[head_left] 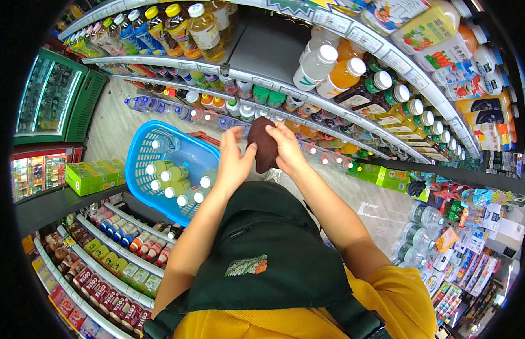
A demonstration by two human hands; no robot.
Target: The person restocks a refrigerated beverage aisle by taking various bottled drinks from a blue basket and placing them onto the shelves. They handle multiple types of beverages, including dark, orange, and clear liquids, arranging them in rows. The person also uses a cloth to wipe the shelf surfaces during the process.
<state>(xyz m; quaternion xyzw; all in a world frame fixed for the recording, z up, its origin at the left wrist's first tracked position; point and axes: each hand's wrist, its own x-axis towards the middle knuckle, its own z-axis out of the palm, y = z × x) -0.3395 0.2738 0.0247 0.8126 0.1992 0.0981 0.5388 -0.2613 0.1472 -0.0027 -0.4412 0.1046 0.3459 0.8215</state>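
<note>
A folded dark maroon cloth (pixel 262 146) is in my right hand (pixel 287 146), pinched along its right edge. My left hand (pixel 235 159) is at the cloth's left side with fingers apart; the thumb tip meets or nearly meets the cloth. Below and left of the hands is a blue plastic basket (pixel 137 190). Inside it lie several white-capped bottles of pale yellow drink (pixel 174 187), a clear water bottle (pixel 163 144) and a few paler bottles (pixel 208 179), partly hidden by my left forearm.
Drink shelves (pixel 266 36) run along the far side, with white-capped bottles (pixel 317 63) beside a dark bare stretch. Near left is another stocked shelf (pixel 118 271). A green glass-door fridge (pixel 50 95) stands far left. Large water bottles (pixel 421 216) and goods crowd the right.
</note>
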